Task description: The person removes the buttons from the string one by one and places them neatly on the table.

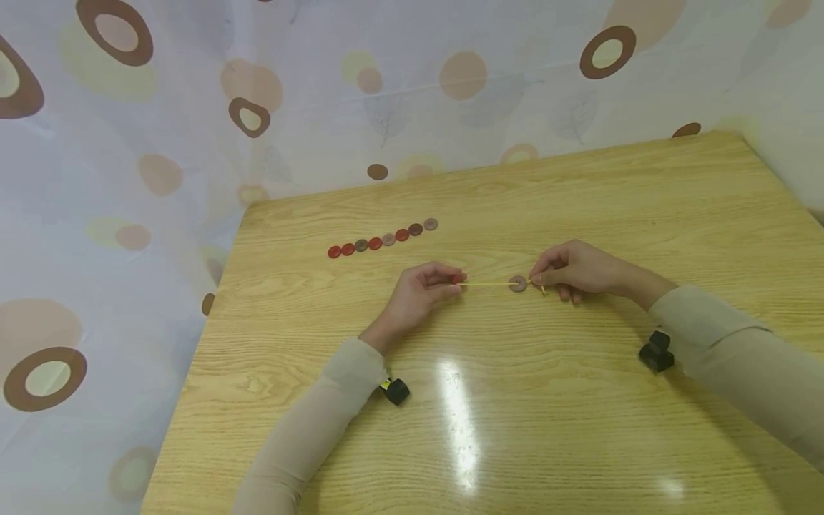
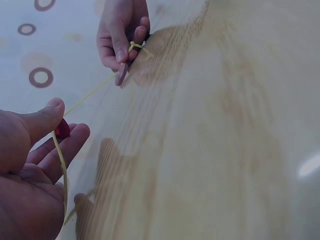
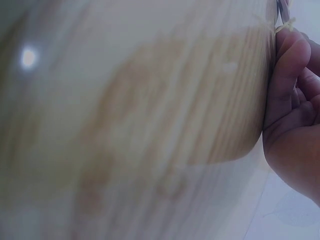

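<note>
A yellow string point(image 1: 487, 284) runs straight between the two hands. My left hand point(image 1: 417, 295) pinches a red button point(image 2: 63, 129) between thumb and fingers, and a length of the string trails down past the palm in the left wrist view. On the string, close to the right fingertips, is a brownish-pink button point(image 1: 518, 289), seen nearly edge-on from the left wrist. With thumb and forefinger, my right hand point(image 1: 577, 269) pinches the string just beside this button. The short knotted string end point(image 2: 134, 46) sticks out at those fingers.
A slanting row of several red, brown and pinkish buttons point(image 1: 375, 244) lies on the wooden table point(image 1: 547, 400) beyond the left hand. A patterned curtain point(image 1: 418, 86) hangs along the table's back and left edges. Small black devices point(image 1: 656, 352) are at both wrists.
</note>
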Tool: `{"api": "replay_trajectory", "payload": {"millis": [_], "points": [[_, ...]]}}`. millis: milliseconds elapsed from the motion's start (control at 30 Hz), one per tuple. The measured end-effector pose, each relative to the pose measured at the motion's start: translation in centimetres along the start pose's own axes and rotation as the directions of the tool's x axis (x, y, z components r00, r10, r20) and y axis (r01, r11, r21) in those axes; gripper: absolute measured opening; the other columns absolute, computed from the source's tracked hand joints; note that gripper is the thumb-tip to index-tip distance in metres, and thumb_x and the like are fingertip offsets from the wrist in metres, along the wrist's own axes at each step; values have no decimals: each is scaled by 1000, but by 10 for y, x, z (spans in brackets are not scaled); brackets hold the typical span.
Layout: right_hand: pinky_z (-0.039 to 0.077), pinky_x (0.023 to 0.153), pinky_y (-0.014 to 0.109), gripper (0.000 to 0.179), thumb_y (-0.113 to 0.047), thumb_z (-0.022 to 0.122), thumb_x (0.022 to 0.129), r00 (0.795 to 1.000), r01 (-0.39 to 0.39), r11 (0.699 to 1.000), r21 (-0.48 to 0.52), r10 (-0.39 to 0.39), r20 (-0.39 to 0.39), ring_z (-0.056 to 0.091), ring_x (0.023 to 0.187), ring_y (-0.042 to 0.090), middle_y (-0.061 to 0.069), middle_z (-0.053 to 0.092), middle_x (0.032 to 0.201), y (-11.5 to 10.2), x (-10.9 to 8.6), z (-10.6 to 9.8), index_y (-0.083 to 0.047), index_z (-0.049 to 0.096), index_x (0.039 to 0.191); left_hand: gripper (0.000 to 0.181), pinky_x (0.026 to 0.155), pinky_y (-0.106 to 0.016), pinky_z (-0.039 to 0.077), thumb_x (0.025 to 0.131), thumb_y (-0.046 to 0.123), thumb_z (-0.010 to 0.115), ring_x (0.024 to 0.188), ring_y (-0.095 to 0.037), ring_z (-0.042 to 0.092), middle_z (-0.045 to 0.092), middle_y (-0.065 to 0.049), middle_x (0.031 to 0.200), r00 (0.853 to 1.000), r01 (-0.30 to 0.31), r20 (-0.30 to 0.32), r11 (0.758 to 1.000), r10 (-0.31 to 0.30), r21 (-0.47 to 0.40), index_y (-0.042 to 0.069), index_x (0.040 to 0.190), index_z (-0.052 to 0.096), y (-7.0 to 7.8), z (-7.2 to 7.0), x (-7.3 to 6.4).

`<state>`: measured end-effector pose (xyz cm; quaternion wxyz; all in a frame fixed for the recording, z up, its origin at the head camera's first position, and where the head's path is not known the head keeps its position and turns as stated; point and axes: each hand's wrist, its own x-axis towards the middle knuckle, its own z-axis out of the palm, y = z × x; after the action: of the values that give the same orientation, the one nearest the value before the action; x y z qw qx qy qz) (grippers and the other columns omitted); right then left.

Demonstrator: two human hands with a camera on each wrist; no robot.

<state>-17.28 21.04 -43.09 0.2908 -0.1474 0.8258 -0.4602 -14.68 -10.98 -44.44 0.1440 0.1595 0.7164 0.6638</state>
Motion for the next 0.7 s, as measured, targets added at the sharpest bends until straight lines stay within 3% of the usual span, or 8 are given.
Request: {"api": "replay_trajectory", "payload": {"millis": [367, 700], "points": [[51, 46, 29, 21, -21, 66, 99, 1000, 10, 1000, 0, -10, 10, 54, 53, 14, 10, 59, 66, -1, 0, 0, -2, 70, 108, 26, 91, -35, 56, 90, -8, 69, 110, -34, 68, 69, -23, 119, 1000, 13, -9, 1000, -13, -10, -10, 116, 65, 2, -5, -3], [51, 47, 29, 22, -21, 66, 99, 1000, 6, 1000, -1, -6, 8, 54, 52, 14, 10, 59, 65, -2, 0, -1, -2, 70, 109, 25, 92, -34, 55, 90, -8, 69, 108, -29, 69, 70, -21, 117, 999, 17, -38, 1000, -16, 14, -9, 115, 66, 0, -9, -6]]}}
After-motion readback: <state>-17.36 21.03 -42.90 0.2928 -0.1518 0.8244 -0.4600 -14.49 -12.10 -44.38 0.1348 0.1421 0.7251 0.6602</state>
